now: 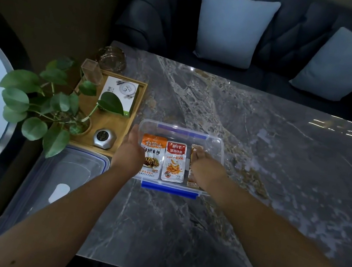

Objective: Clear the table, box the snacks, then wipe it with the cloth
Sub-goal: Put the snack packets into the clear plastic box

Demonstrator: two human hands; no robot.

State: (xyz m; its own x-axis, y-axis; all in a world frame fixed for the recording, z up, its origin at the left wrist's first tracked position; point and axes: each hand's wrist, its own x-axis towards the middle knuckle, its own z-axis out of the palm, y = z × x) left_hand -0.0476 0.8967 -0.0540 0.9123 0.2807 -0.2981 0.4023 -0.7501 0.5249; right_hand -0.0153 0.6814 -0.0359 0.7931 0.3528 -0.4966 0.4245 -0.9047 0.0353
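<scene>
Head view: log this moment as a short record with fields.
container: clear plastic box with blue clips, open, on grey marble table
contents: orange snack packet, red-and-white snack packet, third packet mostly hidden
left hand: at the box's left wall
right hand: fingers on third packet
lid: clear plastic lid, left of table

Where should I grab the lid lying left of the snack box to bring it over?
Take the lid by its long right edge, the side nearest the box, coming in from the right with fingers curled under the rim. It lies flat on a larger container and sticks out over the table edge. Avoid the far end: plant leaves overhang it.
</scene>
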